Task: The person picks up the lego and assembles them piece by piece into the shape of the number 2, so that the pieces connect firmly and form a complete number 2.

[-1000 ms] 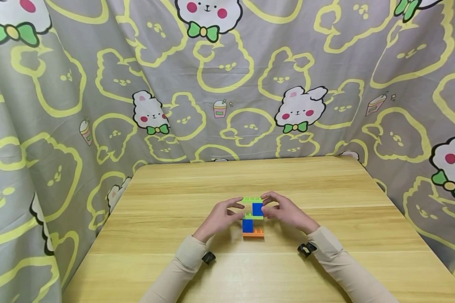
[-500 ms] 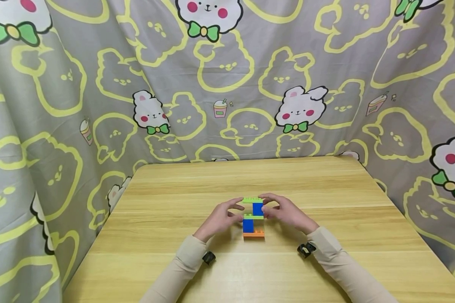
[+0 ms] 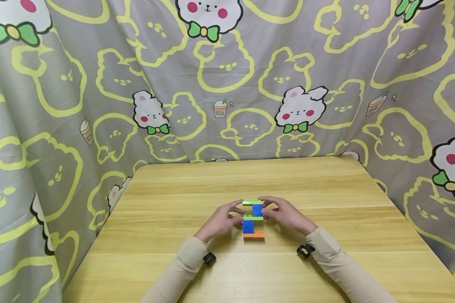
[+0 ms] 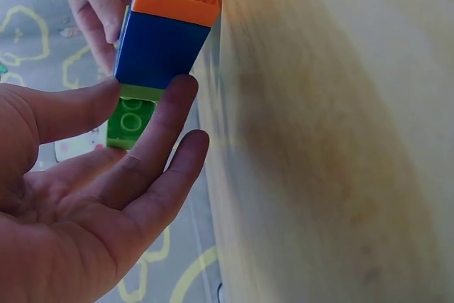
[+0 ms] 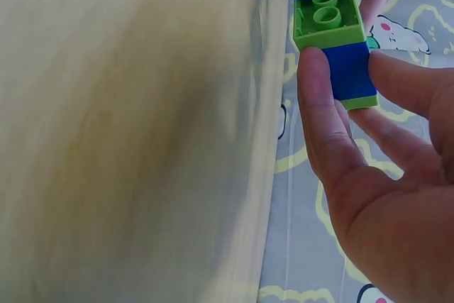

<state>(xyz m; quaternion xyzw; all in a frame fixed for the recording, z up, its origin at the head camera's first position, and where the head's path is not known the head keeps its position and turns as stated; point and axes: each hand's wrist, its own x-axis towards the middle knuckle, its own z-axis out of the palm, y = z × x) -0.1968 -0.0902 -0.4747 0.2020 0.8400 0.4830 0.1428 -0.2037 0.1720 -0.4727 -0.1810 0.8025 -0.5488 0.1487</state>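
Both hands hold one stepped stack of toy building bricks in the head view. An orange brick lies lowest, with a blue brick on its left half. Above are a long green brick, a second blue brick at the right, and another long green brick on top. My left hand pinches the stack where the lower blue brick meets the middle green one, between thumb and fingertips. My right hand grips the upper blue brick between thumb and fingers. The orange brick's hollow underside shows in the left wrist view.
A light wood table spreads beneath the forearms and the stack. Behind it and along both sides hangs a grey curtain printed with cartoon animals. Black wrist cameras are strapped at both sleeve cuffs.
The stack's top has sunk slightly in the head view, and the right hand's fingers have lowered with it. Both hands keep their hold.
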